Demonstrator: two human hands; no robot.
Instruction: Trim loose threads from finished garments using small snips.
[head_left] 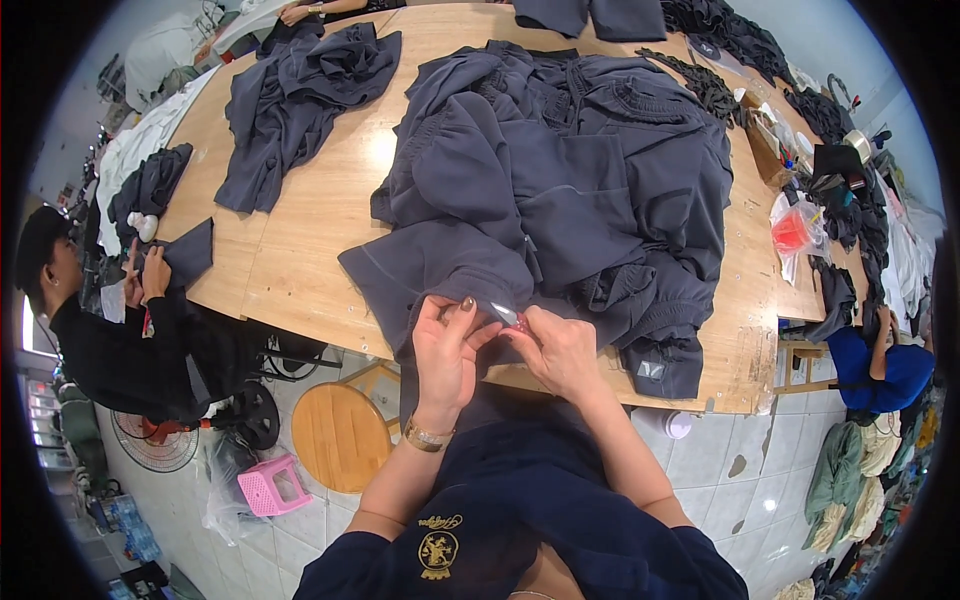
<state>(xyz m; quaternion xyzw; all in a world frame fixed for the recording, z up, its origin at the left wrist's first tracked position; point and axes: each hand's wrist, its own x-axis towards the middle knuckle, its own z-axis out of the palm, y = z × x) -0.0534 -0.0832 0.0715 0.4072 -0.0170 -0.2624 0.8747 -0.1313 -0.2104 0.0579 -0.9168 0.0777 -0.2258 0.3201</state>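
A small clear tag [505, 316] is pinched by both the left hand [445, 355] and right hand [560, 350] at the dark garment [560, 190]'s six-o'clock hem; it could be dropped if either pinch were loosened.

The big table [300, 270] is of pale wood, smooth and a little shiny, with worn spots at its near edge. The dark grey garments [570, 190] on it are soft matt cloth, full of wrinkles. The round stool [340, 435] is also wood. The floor [720, 470] has glossy light tiles. The small pink stool [268, 485] looks like plastic. The wristwatch [428, 436] is shiny metal.
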